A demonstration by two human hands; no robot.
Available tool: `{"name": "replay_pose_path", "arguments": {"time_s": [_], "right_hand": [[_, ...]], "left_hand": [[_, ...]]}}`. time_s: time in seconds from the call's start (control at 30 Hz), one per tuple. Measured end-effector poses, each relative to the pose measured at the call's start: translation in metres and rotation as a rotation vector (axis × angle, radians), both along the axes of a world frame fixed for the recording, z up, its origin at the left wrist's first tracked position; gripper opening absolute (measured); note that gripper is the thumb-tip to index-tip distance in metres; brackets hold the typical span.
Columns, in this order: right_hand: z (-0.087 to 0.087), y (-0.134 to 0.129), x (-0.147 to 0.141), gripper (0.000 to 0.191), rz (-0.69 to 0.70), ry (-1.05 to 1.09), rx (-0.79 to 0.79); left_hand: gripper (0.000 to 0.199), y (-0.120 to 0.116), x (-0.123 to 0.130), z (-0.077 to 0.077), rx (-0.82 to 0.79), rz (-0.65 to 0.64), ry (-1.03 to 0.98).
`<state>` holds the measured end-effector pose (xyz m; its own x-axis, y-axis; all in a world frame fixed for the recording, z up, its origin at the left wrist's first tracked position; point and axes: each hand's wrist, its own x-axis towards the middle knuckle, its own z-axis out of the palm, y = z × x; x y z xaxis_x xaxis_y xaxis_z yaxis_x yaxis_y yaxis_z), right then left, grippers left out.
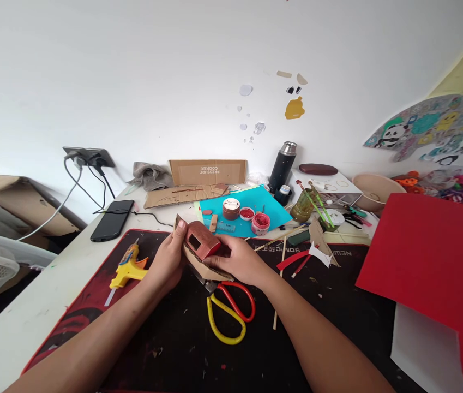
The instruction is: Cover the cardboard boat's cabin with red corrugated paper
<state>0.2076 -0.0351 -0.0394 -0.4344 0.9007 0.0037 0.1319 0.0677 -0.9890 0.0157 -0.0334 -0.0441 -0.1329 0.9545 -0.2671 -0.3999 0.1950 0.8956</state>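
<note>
A small reddish-brown painted piece (204,238) with a dark square opening rests against a strip of brown cardboard (203,269), above the dark mat. My left hand (170,256) grips the cardboard's left end, thumb on its upper edge. From the right, my right hand (237,261) holds the red piece and the cardboard, with its fingers partly hidden behind them. Just below lie scissors (231,314) with one yellow and one red handle, their blades partly covered by the cardboard. A yellow glue gun (127,267) lies left of my left hand.
Beyond the hands, paint jars (260,222) stand on a blue sheet (237,199). A phone (112,220) lies at the left. A black flask (283,165) and a brush jar (302,206) stand behind. Red paper (427,256) covers the right side; wooden sticks lie on the mat (166,344).
</note>
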Motion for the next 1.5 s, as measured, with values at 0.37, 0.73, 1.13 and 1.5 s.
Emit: {"name": "replay_pose_path", "arguments": {"time_s": [0.37, 0.73, 1.13, 1.5], "right_hand": [[-0.003, 0.001, 0.0, 0.04, -0.001, 0.02, -0.011], [-0.003, 0.001, 0.001, 0.039, 0.002, 0.006, -0.003], [-0.008, 0.003, 0.002, 0.043, 0.001, 0.02, 0.002], [-0.009, 0.005, 0.004, 0.043, -0.012, 0.012, -0.029]], "left_hand": [[0.062, 0.001, 0.001, -0.001, 0.015, 0.007, 0.006], [0.06, 0.001, 0.001, -0.001, 0.017, -0.001, 0.001], [0.055, 0.002, 0.001, -0.002, 0.006, 0.014, -0.02], [0.05, 0.002, 0.001, 0.004, -0.05, 0.012, -0.055]]}}
